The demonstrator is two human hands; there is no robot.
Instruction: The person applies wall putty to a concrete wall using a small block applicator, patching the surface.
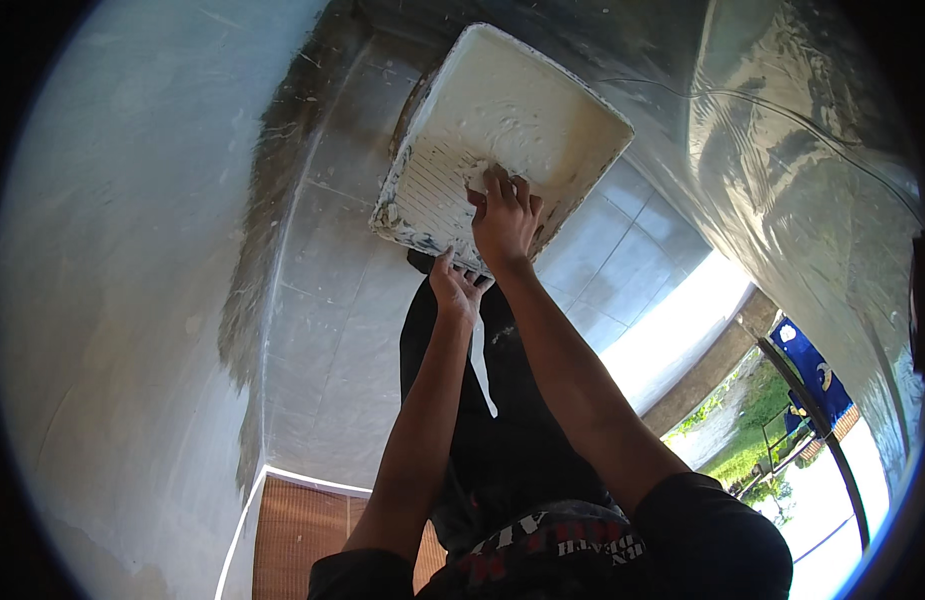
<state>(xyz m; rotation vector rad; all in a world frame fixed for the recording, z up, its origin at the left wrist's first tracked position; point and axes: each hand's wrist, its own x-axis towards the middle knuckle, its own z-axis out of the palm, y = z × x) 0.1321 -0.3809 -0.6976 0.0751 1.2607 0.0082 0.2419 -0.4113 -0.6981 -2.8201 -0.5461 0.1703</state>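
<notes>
A large paint tray (pixel 594 100) with a ribbed slope lies ahead of me, tilted across the view and coated with creamy white paint. My left hand (pixel 456 286) grips its near edge, thumb up at the rim and fingers against the paint-smeared side. Over the ribbed slope, my right hand (pixel 507 215) reaches in with its fingers bent down. A whitish lump shows at its fingertips; whether that is paint or a paint-covered thing I cannot make out.
A partly painted wall (pixel 142 270) rises at the left. Grey tiles (pixel 327 250) cover the floor. Clear plastic sheeting (pixel 772 150) hangs at the right, with a thin cord (pixel 752 97) across it. A bright opening at lower right shows greenery (pixel 752 420) and blue cloth (pixel 812 370).
</notes>
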